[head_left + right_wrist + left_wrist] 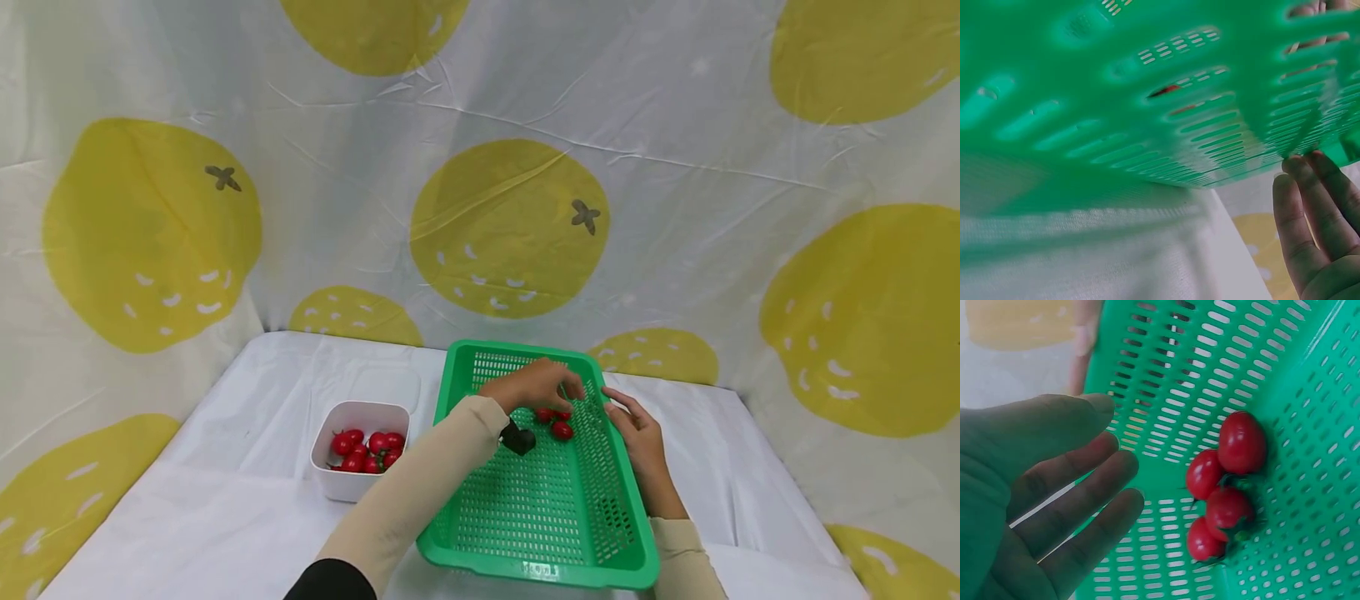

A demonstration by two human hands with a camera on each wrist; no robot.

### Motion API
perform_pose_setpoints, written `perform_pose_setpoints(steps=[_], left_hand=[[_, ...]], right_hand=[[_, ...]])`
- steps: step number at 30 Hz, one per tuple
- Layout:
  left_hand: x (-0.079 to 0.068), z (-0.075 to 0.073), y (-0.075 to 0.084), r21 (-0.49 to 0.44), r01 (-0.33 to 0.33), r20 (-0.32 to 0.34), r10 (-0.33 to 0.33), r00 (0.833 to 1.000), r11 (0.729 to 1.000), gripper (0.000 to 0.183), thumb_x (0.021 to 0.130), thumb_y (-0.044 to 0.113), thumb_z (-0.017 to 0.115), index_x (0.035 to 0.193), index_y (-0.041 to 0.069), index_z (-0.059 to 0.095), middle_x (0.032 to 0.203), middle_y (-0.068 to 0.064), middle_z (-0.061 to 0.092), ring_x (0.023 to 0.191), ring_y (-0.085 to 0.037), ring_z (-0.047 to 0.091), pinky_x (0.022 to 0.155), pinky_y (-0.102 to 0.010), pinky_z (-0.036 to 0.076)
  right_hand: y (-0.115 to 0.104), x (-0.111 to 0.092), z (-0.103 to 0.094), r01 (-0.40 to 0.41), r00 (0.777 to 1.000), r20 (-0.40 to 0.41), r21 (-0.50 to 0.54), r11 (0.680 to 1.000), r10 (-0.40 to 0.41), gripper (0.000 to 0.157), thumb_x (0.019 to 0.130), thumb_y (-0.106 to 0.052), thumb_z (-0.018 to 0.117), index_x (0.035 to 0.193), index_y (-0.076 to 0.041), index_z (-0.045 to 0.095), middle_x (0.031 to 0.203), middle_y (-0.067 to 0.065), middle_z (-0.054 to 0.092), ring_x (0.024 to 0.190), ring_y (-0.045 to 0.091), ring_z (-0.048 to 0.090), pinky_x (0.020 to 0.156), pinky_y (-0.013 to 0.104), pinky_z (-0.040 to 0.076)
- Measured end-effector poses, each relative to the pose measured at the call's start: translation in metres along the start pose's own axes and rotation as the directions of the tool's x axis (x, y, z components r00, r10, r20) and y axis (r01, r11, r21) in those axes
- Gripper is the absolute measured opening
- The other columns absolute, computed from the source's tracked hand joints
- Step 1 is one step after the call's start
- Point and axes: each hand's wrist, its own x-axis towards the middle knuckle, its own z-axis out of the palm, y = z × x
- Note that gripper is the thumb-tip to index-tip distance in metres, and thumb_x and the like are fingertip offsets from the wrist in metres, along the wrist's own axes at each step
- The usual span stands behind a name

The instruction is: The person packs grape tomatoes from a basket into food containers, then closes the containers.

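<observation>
A green perforated plastic basket (517, 508) holds several cherry tomatoes (1242, 444), clustered where its floor meets a side wall. My left hand (536, 385) reaches over the basket from the left, above those tomatoes. In the left wrist view its fingers (1079, 494) are spread and loosely extended, apart from the tomatoes and holding nothing. My right hand (641, 437) is at the basket's right rim, on the outer side. Seen from the right wrist, its fairly straight fingers (1313, 206) touch the outside of the basket. Its thumb's contact is unclear.
Left of the basket stands a white square container (348, 487) with several cherry tomatoes in it. Behind it lies a pale, flat, lid-like piece (386, 387). A white cloth (225, 508) covers the table, and a lemon-print curtain (337, 208) hangs around the back and sides.
</observation>
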Motion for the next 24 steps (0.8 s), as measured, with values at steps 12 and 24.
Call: perform_pose_setpoints(steps=[12,24], left_hand=[[-0.003,0.021,-0.024,-0.128,0.013,-0.006,-0.013,1.0,0.992,0.024,0.09,0.011,0.068,0.114,0.009,0.069,0.11,-0.002,0.068,0.095,-0.006,0.063,0.078,-0.016,0.049],[0.003,0.032,-0.031,-0.14,0.023,0.019,-0.021,1.0,0.99,0.027,0.088,0.01,0.07,0.115,0.008,0.069,0.109,-0.002,0.068,0.094,-0.006,0.062,0.08,-0.016,0.048]], right_hand=[[-0.019,-0.01,0.009,-0.008,1.0,0.022,-0.028,1.0,0.009,0.046,0.097,-0.03,0.058,0.137,-0.008,0.053,0.121,-0.001,0.066,0.092,0.012,0.067,0.069,0.029,0.056],[-0.025,-0.013,0.005,-0.014,1.0,0.028,0.016,1.0,0.014,0.045,0.097,-0.027,0.058,0.137,-0.006,0.052,0.114,0.003,0.069,0.08,0.017,0.068,0.063,0.03,0.057]])
